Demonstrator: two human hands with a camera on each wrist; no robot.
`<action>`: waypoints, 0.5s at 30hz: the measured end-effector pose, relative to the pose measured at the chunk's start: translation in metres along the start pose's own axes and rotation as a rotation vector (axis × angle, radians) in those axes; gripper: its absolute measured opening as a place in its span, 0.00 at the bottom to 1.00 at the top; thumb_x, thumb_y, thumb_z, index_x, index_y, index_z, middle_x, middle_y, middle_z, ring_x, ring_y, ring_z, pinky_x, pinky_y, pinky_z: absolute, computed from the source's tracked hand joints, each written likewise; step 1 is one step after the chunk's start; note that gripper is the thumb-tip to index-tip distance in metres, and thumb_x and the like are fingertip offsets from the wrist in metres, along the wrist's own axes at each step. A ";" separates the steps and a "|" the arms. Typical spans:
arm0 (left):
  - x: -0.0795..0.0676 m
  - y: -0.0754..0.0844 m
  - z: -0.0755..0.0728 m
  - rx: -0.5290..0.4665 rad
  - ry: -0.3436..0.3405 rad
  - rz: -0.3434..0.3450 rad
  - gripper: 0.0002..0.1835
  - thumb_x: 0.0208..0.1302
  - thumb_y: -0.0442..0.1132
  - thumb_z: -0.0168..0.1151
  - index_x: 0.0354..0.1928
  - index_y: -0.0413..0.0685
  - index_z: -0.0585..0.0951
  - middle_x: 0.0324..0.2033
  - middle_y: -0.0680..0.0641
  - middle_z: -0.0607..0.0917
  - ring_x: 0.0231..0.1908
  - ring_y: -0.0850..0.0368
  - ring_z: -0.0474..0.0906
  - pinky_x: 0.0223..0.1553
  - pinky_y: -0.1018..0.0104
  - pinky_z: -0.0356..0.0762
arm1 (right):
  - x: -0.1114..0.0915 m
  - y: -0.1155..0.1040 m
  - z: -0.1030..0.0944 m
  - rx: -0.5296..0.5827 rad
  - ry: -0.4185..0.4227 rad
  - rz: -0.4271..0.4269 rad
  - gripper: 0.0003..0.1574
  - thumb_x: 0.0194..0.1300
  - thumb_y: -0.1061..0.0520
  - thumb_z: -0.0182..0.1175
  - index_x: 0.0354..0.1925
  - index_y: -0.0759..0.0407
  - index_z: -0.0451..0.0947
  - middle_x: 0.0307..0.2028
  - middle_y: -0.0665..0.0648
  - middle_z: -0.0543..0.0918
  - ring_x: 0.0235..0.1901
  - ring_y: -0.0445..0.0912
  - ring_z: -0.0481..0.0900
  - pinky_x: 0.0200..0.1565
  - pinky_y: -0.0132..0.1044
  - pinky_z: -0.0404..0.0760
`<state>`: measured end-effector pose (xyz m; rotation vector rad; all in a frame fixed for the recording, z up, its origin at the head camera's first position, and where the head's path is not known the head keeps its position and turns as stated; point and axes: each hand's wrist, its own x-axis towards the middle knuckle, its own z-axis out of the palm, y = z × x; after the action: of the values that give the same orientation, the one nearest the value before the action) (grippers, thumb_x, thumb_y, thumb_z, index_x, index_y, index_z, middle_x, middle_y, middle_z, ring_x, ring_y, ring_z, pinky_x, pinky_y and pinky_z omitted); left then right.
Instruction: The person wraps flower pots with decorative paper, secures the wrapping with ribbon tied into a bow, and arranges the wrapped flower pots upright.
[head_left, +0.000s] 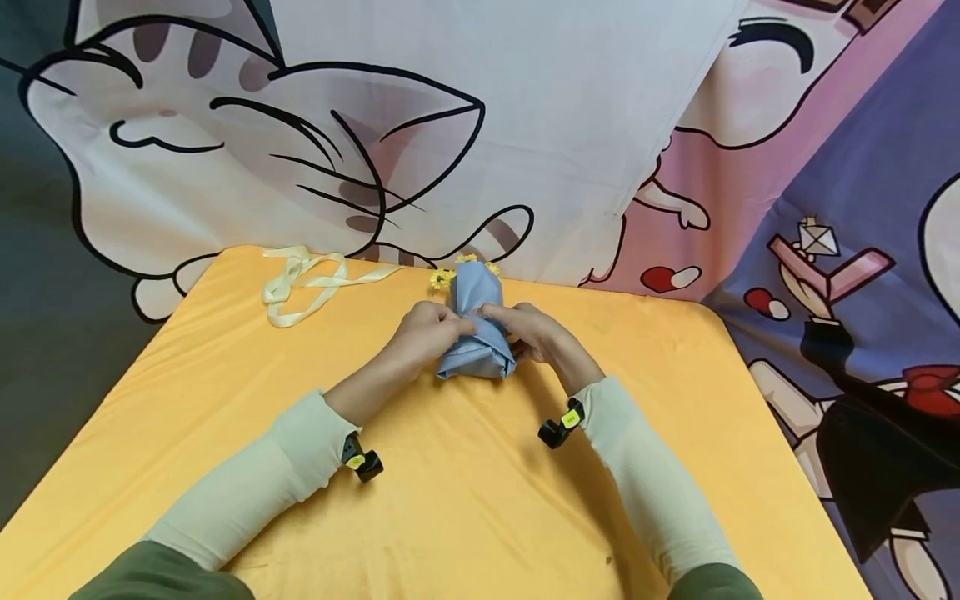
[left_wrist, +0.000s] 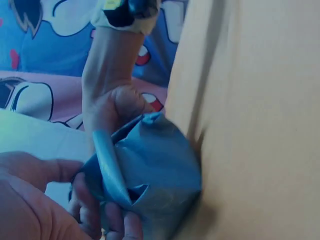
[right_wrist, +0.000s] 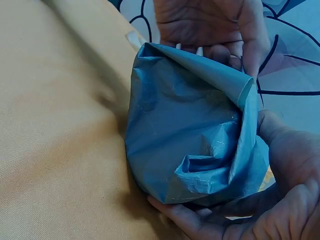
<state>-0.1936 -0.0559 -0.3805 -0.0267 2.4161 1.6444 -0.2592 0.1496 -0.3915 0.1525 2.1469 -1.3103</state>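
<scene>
A small bouquet wrapped in blue paper (head_left: 477,287) lies on the yellow-covered table, yellow flowers (head_left: 441,278) showing at its far end. My left hand (head_left: 429,333) grips the left side of the wrap around its middle, thumb on top. From the other side my right hand (head_left: 534,331) holds it, thumb above and fingers beneath. The right wrist view shows the folded, creased bottom of the blue wrap (right_wrist: 185,130) turned toward the camera. In the left wrist view a rolled paper edge (left_wrist: 111,167) runs beside the left fingers. The stems are hidden inside.
A pale cream ribbon (head_left: 327,286) lies loosely looped at the table's back left. Behind the far edge hangs a white cloth (head_left: 570,108) printed with a cartoon cat, and a patterned cloth (head_left: 825,208) hangs along the right. The yellow tablecloth (head_left: 420,508) spreads below my forearms.
</scene>
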 end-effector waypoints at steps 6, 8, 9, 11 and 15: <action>0.000 -0.013 -0.005 -0.297 -0.051 -0.090 0.23 0.74 0.38 0.71 0.21 0.51 0.73 0.22 0.54 0.73 0.34 0.55 0.73 0.48 0.57 0.75 | 0.003 -0.001 0.001 0.017 0.004 0.005 0.45 0.71 0.29 0.70 0.66 0.62 0.76 0.56 0.60 0.82 0.37 0.50 0.83 0.35 0.40 0.90; 0.003 -0.015 -0.007 -0.333 -0.085 -0.115 0.22 0.74 0.37 0.72 0.21 0.50 0.73 0.24 0.53 0.75 0.37 0.55 0.74 0.52 0.55 0.76 | 0.003 -0.002 0.001 0.027 0.003 0.009 0.45 0.70 0.29 0.71 0.65 0.62 0.75 0.55 0.61 0.82 0.36 0.50 0.83 0.35 0.41 0.90; 0.004 -0.016 -0.009 -0.338 -0.103 -0.128 0.22 0.74 0.37 0.72 0.22 0.50 0.73 0.25 0.53 0.76 0.37 0.56 0.75 0.53 0.56 0.77 | 0.003 -0.002 0.002 0.030 0.001 0.010 0.45 0.71 0.30 0.71 0.65 0.62 0.75 0.55 0.61 0.82 0.36 0.50 0.83 0.35 0.41 0.90; 0.008 -0.016 -0.012 -0.331 -0.135 -0.143 0.21 0.75 0.41 0.73 0.24 0.48 0.75 0.27 0.52 0.76 0.36 0.56 0.74 0.52 0.58 0.79 | 0.003 -0.001 0.002 0.026 0.002 0.006 0.43 0.72 0.30 0.70 0.65 0.62 0.76 0.53 0.60 0.82 0.35 0.50 0.83 0.35 0.41 0.90; 0.015 -0.014 -0.016 -0.272 -0.165 -0.156 0.21 0.79 0.54 0.70 0.31 0.49 0.80 0.28 0.53 0.78 0.32 0.58 0.73 0.41 0.66 0.79 | 0.002 -0.001 0.002 0.009 0.006 0.002 0.41 0.73 0.31 0.67 0.64 0.62 0.78 0.50 0.59 0.83 0.35 0.50 0.83 0.34 0.41 0.88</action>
<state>-0.2086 -0.0738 -0.3902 -0.1154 2.0036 1.8114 -0.2602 0.1469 -0.3929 0.1625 2.1456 -1.3208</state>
